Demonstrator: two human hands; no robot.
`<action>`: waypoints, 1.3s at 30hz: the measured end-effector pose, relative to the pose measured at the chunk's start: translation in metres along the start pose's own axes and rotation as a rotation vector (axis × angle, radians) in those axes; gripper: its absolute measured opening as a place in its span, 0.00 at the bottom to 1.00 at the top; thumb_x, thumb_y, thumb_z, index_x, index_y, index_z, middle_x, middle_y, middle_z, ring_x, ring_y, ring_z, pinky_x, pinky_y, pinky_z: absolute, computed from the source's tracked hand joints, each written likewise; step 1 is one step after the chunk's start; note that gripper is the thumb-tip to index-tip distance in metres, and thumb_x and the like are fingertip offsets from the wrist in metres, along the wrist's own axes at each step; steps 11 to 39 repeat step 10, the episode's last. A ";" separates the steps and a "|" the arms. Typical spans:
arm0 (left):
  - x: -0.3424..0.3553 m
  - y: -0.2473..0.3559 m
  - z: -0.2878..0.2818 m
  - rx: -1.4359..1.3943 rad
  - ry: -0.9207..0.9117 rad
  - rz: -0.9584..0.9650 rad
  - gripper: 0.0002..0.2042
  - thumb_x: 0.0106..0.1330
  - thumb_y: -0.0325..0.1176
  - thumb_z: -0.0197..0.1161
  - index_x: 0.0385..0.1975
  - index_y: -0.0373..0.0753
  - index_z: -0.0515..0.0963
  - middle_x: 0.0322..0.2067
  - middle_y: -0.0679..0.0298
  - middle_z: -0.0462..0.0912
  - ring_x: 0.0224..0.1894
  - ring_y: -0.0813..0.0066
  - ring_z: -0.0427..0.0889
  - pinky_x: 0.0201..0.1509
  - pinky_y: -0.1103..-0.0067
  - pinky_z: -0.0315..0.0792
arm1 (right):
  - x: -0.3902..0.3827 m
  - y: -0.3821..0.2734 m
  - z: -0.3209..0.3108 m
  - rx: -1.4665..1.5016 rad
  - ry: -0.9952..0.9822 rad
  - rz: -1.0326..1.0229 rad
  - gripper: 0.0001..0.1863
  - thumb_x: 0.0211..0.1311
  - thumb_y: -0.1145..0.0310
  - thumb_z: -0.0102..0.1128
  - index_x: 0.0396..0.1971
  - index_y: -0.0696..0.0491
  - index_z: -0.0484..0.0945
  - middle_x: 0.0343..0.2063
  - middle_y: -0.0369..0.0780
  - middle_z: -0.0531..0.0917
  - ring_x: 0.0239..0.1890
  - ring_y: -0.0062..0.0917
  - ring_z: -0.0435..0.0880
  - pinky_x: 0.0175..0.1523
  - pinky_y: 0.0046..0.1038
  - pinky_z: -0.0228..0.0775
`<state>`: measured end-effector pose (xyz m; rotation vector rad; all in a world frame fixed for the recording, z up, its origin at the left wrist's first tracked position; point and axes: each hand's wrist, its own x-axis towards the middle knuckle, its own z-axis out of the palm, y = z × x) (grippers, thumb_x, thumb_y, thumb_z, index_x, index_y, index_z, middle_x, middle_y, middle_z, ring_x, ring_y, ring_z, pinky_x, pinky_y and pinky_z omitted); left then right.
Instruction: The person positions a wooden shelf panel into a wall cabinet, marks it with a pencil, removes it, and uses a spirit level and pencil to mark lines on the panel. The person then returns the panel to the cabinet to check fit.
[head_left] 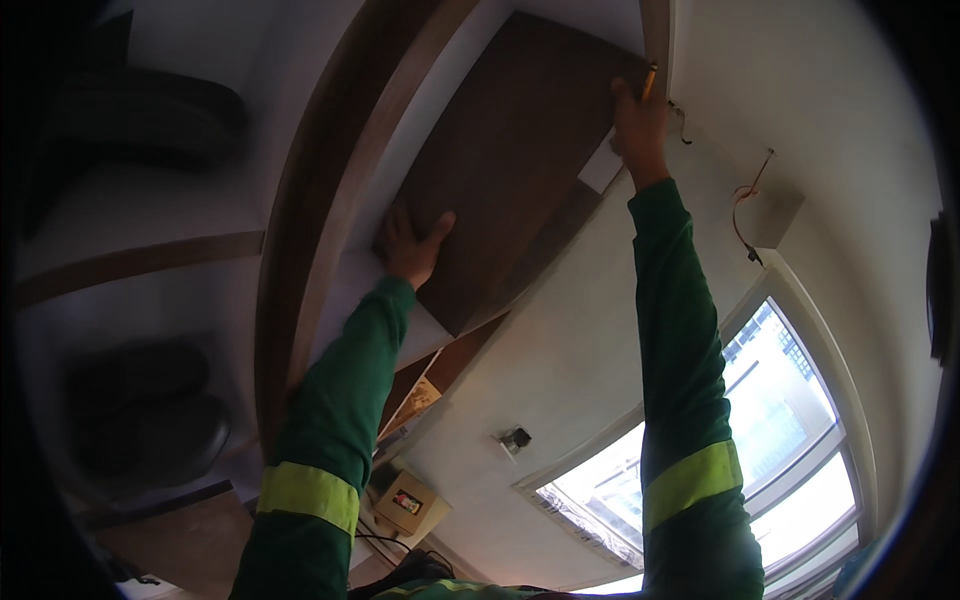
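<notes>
A broad dark brown board (520,140) stands inside a white-lined cabinet compartment in front of me. My left hand (413,247) rests on the board near its lower left edge, thumb stretched out and fingers apart. At the board's upper right edge is my right hand (640,125), its fingers closed. A thin yellow pencil (650,82) with a dark end sticks up out of them. Just below that hand, a small white rectangular piece (600,168) lies against the board's edge; whether the hand touches it I cannot tell.
A brown-edged upright (330,190) divides off shelves at left, which hold dark shoes (145,415). Wires (745,205) hang from the wall at right. An open socket box (515,440), a cardboard box (410,503) and a bright window (780,400) lie lower down.
</notes>
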<state>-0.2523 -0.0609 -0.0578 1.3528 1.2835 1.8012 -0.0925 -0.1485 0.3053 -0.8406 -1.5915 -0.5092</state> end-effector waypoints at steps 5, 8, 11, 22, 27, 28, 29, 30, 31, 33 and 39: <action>-0.008 0.007 0.009 -0.321 0.319 -0.373 0.60 0.63 0.78 0.55 0.79 0.31 0.47 0.78 0.39 0.45 0.82 0.44 0.41 0.83 0.60 0.44 | -0.029 -0.071 -0.013 0.455 -0.025 0.202 0.10 0.69 0.67 0.65 0.31 0.52 0.73 0.22 0.30 0.70 0.19 0.12 0.66 0.22 0.23 0.60; -0.038 0.027 0.000 -0.593 0.276 -0.299 0.54 0.68 0.73 0.54 0.79 0.33 0.49 0.79 0.48 0.47 0.82 0.51 0.45 0.82 0.64 0.49 | -0.050 -0.086 -0.049 0.635 -0.006 0.141 0.08 0.69 0.67 0.65 0.37 0.54 0.76 0.25 0.33 0.78 0.19 0.11 0.68 0.20 0.21 0.60; -0.053 0.043 -0.013 -0.679 0.256 -0.246 0.51 0.70 0.71 0.54 0.79 0.34 0.50 0.80 0.51 0.48 0.81 0.54 0.47 0.82 0.65 0.51 | -0.064 -0.090 -0.068 0.779 -0.033 0.103 0.12 0.69 0.65 0.65 0.44 0.56 0.76 0.32 0.39 0.83 0.21 0.12 0.74 0.21 0.20 0.65; -0.053 0.043 -0.013 -0.679 0.256 -0.246 0.51 0.70 0.71 0.54 0.79 0.34 0.50 0.80 0.51 0.48 0.81 0.54 0.47 0.82 0.65 0.51 | -0.064 -0.090 -0.068 0.779 -0.033 0.103 0.12 0.69 0.65 0.65 0.44 0.56 0.76 0.32 0.39 0.83 0.21 0.12 0.74 0.21 0.20 0.65; -0.053 0.043 -0.013 -0.679 0.256 -0.246 0.51 0.70 0.71 0.54 0.79 0.34 0.50 0.80 0.51 0.48 0.81 0.54 0.47 0.82 0.65 0.51 | -0.064 -0.090 -0.068 0.779 -0.033 0.103 0.12 0.69 0.65 0.65 0.44 0.56 0.76 0.32 0.39 0.83 0.21 0.12 0.74 0.21 0.20 0.65; -0.053 0.043 -0.013 -0.679 0.256 -0.246 0.51 0.70 0.71 0.54 0.79 0.34 0.50 0.80 0.51 0.48 0.81 0.54 0.47 0.82 0.65 0.51 | -0.064 -0.090 -0.068 0.779 -0.033 0.103 0.12 0.69 0.65 0.65 0.44 0.56 0.76 0.32 0.39 0.83 0.21 0.12 0.74 0.21 0.20 0.65; -0.053 0.043 -0.013 -0.679 0.256 -0.246 0.51 0.70 0.71 0.54 0.79 0.34 0.50 0.80 0.51 0.48 0.81 0.54 0.47 0.82 0.65 0.51 | -0.064 -0.090 -0.068 0.779 -0.033 0.103 0.12 0.69 0.65 0.65 0.44 0.56 0.76 0.32 0.39 0.83 0.21 0.12 0.74 0.21 0.20 0.65; -0.053 0.043 -0.013 -0.679 0.256 -0.246 0.51 0.70 0.71 0.54 0.79 0.34 0.50 0.80 0.51 0.48 0.81 0.54 0.47 0.82 0.65 0.51 | -0.064 -0.090 -0.068 0.779 -0.033 0.103 0.12 0.69 0.65 0.65 0.44 0.56 0.76 0.32 0.39 0.83 0.21 0.12 0.74 0.21 0.20 0.65; -0.053 0.043 -0.013 -0.679 0.256 -0.246 0.51 0.70 0.71 0.54 0.79 0.34 0.50 0.80 0.51 0.48 0.81 0.54 0.47 0.82 0.65 0.51 | -0.064 -0.090 -0.068 0.779 -0.033 0.103 0.12 0.69 0.65 0.65 0.44 0.56 0.76 0.32 0.39 0.83 0.21 0.12 0.74 0.21 0.20 0.65; -0.053 0.043 -0.013 -0.679 0.256 -0.246 0.51 0.70 0.71 0.54 0.79 0.34 0.50 0.80 0.51 0.48 0.81 0.54 0.47 0.82 0.65 0.51 | -0.064 -0.090 -0.068 0.779 -0.033 0.103 0.12 0.69 0.65 0.65 0.44 0.56 0.76 0.32 0.39 0.83 0.21 0.12 0.74 0.21 0.20 0.65; -0.053 0.043 -0.013 -0.679 0.256 -0.246 0.51 0.70 0.71 0.54 0.79 0.34 0.50 0.80 0.51 0.48 0.81 0.54 0.47 0.82 0.65 0.51 | -0.064 -0.090 -0.068 0.779 -0.033 0.103 0.12 0.69 0.65 0.65 0.44 0.56 0.76 0.32 0.39 0.83 0.21 0.12 0.74 0.21 0.20 0.65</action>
